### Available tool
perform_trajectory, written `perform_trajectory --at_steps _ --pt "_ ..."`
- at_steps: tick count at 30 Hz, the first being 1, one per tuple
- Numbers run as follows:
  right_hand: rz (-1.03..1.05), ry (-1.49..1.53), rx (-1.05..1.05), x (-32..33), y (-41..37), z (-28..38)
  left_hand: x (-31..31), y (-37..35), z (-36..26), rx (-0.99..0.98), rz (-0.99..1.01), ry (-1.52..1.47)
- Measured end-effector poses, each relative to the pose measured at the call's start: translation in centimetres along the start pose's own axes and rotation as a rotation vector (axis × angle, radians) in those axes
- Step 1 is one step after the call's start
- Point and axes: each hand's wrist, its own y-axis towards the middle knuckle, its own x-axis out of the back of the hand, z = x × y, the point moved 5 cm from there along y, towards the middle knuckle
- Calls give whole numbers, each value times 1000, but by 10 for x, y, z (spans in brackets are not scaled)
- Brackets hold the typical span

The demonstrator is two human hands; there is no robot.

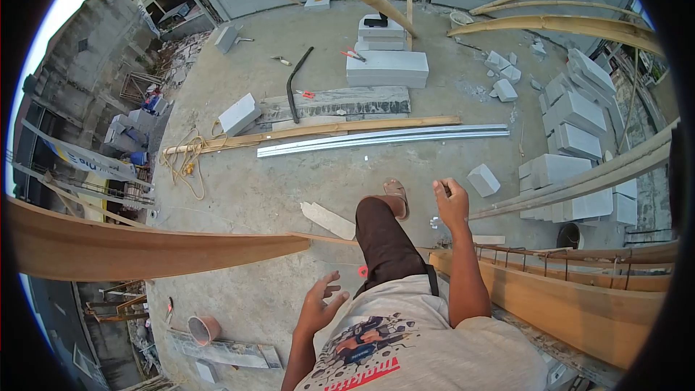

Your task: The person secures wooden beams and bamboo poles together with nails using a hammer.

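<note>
1. Left hand [322, 304]: empty, fingers spread wide.
2. Right hand [454, 204]: fingers curled; cannot tell whether it holds anything.
3. White block [483, 180]: on the floor [289, 185], near the right hand; likely rigid, fairly heavy, chip-prone; best held by opposite faces.

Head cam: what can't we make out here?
All in the head view:
Right hand: palm hidden by curled fingers.
Second foot: hidden beneath the shirt.
Black item on stacked white blocks: too small to identify.
Banner: lettering too small, skewed.
Left wooden plank: outer end lost in dark lens edge.

1 head-worn view, angled downward
</note>
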Motion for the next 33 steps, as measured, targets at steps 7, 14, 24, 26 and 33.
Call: perform_trajectory --at_steps 7,14,24,26,33 --pt "123 382 -68 -92 214 21 143 141 -86 -131 -640 -441" --pt "132 645 -49 -115 418 111 257 238 -324 -750 -965 -187" --pt "364 1311 -756 -205 485 161 283 244 -428 -1266 -906 -541" --pt "326 1352 -805 -212 489 184 286 251 -438 -1284 -818 -587" --pt "228 1571 -642 -241 548 182 303 252 -447 -1415 -788 -584"
